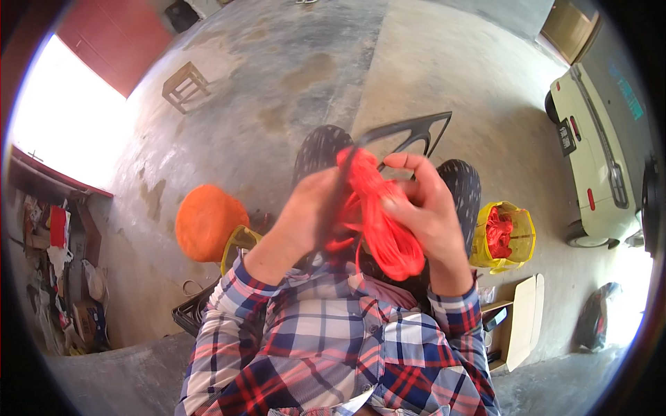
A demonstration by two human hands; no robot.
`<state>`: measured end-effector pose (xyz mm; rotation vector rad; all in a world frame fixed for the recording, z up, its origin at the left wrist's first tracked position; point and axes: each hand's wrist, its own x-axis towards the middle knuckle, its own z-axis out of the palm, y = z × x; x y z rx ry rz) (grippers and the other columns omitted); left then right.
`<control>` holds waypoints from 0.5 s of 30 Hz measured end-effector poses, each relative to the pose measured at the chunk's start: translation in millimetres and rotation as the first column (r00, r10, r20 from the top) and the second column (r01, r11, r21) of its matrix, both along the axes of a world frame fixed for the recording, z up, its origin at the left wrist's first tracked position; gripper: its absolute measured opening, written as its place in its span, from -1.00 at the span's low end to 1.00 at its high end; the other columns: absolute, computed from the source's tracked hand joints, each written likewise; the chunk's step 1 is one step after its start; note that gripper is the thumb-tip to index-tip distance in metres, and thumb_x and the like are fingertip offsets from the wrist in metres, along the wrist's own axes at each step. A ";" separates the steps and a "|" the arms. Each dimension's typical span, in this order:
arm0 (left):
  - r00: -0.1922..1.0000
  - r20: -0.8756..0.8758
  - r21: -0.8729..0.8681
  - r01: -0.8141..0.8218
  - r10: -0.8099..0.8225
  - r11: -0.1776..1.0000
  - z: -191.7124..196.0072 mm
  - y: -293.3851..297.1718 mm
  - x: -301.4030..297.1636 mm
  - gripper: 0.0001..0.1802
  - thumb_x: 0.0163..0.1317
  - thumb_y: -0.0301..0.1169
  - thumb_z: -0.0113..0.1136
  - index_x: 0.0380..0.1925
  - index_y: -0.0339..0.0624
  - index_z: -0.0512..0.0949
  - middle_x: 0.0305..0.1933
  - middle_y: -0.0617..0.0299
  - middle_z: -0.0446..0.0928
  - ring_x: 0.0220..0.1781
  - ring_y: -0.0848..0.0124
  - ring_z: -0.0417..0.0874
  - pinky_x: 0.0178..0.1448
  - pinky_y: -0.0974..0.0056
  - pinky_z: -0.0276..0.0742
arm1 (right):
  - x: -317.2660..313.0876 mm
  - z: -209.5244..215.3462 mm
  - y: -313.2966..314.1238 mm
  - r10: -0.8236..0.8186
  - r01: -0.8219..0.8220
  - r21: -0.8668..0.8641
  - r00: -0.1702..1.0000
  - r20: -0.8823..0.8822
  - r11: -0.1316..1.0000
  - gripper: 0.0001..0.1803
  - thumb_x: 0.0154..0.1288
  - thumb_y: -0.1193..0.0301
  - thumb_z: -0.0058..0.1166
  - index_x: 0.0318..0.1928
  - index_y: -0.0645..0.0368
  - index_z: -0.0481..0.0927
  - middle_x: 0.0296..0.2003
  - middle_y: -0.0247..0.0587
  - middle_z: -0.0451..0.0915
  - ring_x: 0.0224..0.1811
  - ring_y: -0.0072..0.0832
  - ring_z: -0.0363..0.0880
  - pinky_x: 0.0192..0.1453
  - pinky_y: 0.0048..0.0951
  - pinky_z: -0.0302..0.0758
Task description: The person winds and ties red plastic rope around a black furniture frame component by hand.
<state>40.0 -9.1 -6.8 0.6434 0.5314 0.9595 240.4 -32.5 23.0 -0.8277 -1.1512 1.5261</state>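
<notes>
My left hand and my right hand are raised together in front of my chest. Between them is a bundle of bright orange-red cord, wound in loops. The right hand's fingers curl over the top of the bundle. The left hand grips a dark thin frame with a triangular end that sticks up and to the right; the cord wraps around its lower part. Both sleeves are plaid in red, blue and white.
A yellow bag with more orange-red cord sits at my right. A large orange mound lies at my left on the concrete floor. A wooden stool stands far left, a pale vehicle at right, an open cardboard box nearby.
</notes>
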 end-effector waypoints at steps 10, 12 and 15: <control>0.951 0.248 -0.195 0.235 -0.184 0.952 29.9 -12.1 16.8 -0.60 0.35 -0.28 0.01 -0.02 -0.42 0.51 0.07 0.12 0.53 0.13 0.33 0.50 0.26 0.22 0.31 | -10.8 -39.7 9.6 0.067 -0.217 -0.150 0.749 -0.659 0.965 -0.60 0.31 0.32 0.11 0.07 0.28 0.47 0.00 -0.01 0.55 -0.01 -0.31 0.59 0.09 -0.32 0.56; 0.980 0.133 -0.124 0.165 -0.148 0.978 25.3 -26.9 29.0 -0.56 0.37 -0.19 -0.02 -0.03 -0.40 0.51 0.00 0.13 0.55 0.03 0.36 0.55 0.13 0.25 0.40 | -17.4 -56.7 15.0 0.301 -0.451 -0.014 0.618 -0.727 0.893 -0.39 0.21 0.19 0.19 0.17 0.29 0.40 0.13 0.05 0.49 0.09 -0.20 0.55 0.16 -0.23 0.53; 0.987 -0.137 -0.120 0.064 -0.080 0.991 31.0 -25.2 15.4 -0.48 0.40 -0.04 -0.07 -0.08 -0.35 0.52 -0.17 0.13 0.56 -0.21 0.41 0.57 -0.19 0.30 0.46 | -11.5 -45.2 22.2 0.012 -0.233 -0.201 0.681 -0.732 0.951 -0.34 0.20 0.12 0.19 0.19 0.29 0.39 0.14 0.07 0.48 0.13 -0.19 0.52 0.19 -0.20 0.52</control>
